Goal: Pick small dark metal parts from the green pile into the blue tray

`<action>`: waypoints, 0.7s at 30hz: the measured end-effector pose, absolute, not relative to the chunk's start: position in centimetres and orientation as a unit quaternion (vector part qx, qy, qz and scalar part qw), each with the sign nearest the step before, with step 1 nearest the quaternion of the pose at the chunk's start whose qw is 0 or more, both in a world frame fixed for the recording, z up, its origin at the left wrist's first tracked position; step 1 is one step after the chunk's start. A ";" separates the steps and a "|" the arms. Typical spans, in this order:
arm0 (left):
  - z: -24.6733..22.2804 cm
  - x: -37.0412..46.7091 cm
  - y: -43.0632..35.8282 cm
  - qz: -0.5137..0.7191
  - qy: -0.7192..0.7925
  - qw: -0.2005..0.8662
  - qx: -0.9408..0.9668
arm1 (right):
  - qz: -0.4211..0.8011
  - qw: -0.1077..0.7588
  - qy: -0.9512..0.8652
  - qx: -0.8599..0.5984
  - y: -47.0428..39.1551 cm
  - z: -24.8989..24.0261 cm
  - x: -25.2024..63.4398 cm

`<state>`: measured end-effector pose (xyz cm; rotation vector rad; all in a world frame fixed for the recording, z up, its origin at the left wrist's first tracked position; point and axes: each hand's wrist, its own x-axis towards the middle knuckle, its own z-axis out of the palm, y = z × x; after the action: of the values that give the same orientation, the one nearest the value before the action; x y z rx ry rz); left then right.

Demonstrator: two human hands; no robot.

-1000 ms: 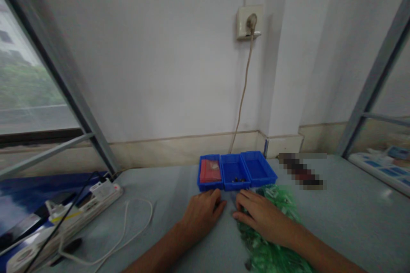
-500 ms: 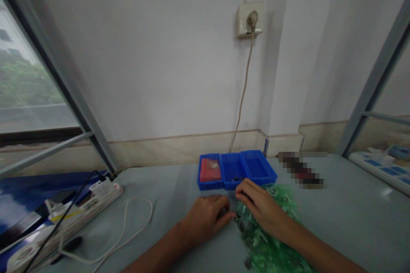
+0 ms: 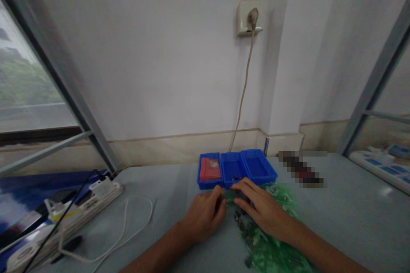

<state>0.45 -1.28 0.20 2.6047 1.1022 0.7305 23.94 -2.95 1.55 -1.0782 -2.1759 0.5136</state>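
Note:
Between my two hands, just in front of the blue trays, is a small green plastic piece (image 3: 228, 196). My left hand (image 3: 205, 215) is closed, pinching its left end between thumb and forefinger. My right hand (image 3: 265, 209) has its fingers and thumb curled round the right end, partly hiding it. Below my right hand and forearm lies a crumpled green see-through plastic bag (image 3: 272, 247). Several small dark metal parts (image 3: 238, 221) lie loose at its left edge, too small to name exactly.
Three joined blue trays (image 3: 259, 166) stand behind my hands. A red packet (image 3: 210, 169) fills the left one; small dark parts lie in the middle one. Leftward are a white cable (image 3: 150, 213) and a power strip (image 3: 112, 194). A blurred-out object (image 3: 303, 170) sits right.
The green piece now shows between my hands. My left hand has drawn back slightly left from the small metal parts, its thumb raised into a pinch. My right fingers have shifted slightly left.

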 end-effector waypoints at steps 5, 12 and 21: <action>0.5 0.3 -1.1 0.261 0.414 0.092 0.867 | 0.096 0.202 -0.847 -0.482 -2.9 0.6 24.4; 0.4 0.5 -1.2 0.253 0.420 0.072 0.869 | 0.067 0.141 -0.871 -0.465 -3.7 0.5 24.0; -0.1 0.5 -0.9 0.231 0.421 0.058 0.875 | 0.026 0.142 -0.872 -0.467 -3.1 0.7 23.8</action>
<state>0.53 -0.94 -0.06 2.6516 1.2763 0.7000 23.77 -3.10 0.67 -1.3471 -2.5171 0.0756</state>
